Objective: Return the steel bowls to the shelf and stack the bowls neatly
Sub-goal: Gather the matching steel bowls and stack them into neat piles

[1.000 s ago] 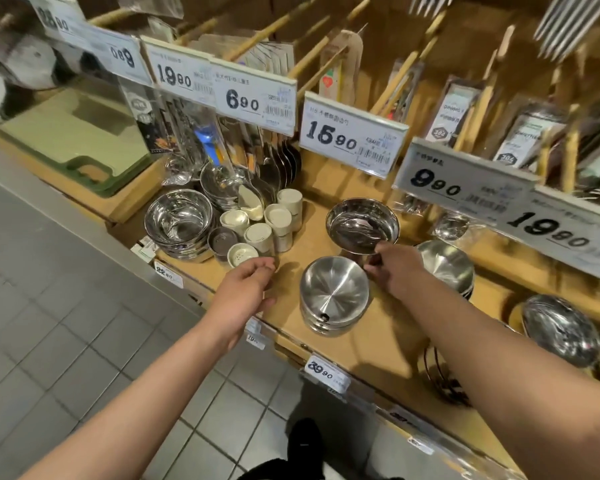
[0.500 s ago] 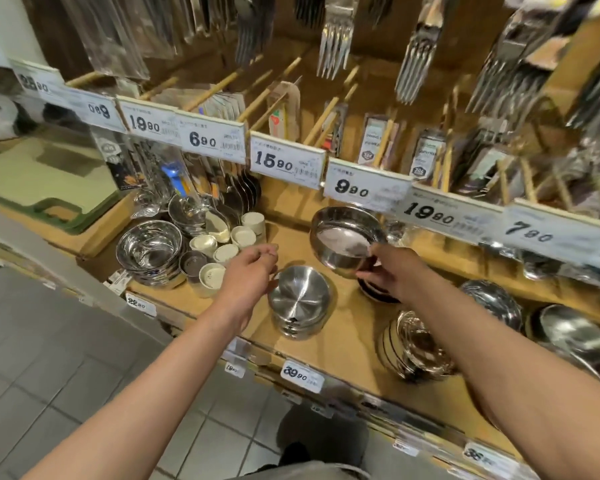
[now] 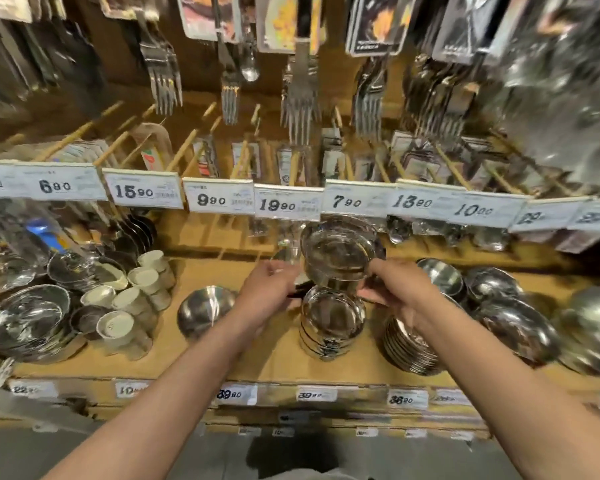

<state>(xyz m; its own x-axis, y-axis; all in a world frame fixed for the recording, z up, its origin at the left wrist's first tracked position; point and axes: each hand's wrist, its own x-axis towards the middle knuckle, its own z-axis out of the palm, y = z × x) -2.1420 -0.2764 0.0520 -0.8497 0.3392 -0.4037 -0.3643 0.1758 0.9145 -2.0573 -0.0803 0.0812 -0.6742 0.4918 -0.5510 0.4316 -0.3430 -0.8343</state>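
Forearms come into view first, yours, reaching up from the bottom edge over the row of price tags (image 3: 237, 394) on the front lip of the shelf (image 3: 278, 365). Half a second ago only your right hand carried the steel bowl while your left hovered over the low inverted stack at the left; now both hands have closed in on it. Your left hand (image 3: 269, 294) grips the near-left rim and your right hand (image 3: 397, 289) pinches the right rim, the two set apart with the bowl (image 3: 338, 252) clamped between them. It is held in the air, above and slightly behind the stack of bowls (image 3: 331, 323) that stands on the shelf between your wrists, and not yet touching it as far as the blur allows. That shift reads as the carry being over and the placing about to begin. The held bowl is round, so it has no long axis to speak of; its mouth opens upward and tips a little toward you, matching the upward mouths of the stack beneath. You will likely need to level it and centre it before lowering, or it may seat crooked. Left of your hands the inverted bowls (image 3: 205, 311) rest dome-up, untouched, and a leaning stack (image 3: 409, 348) sits just right. Farther back, a second row of price cards (image 3: 286, 204) runs across, with hanging forks (image 3: 300, 98) above them.
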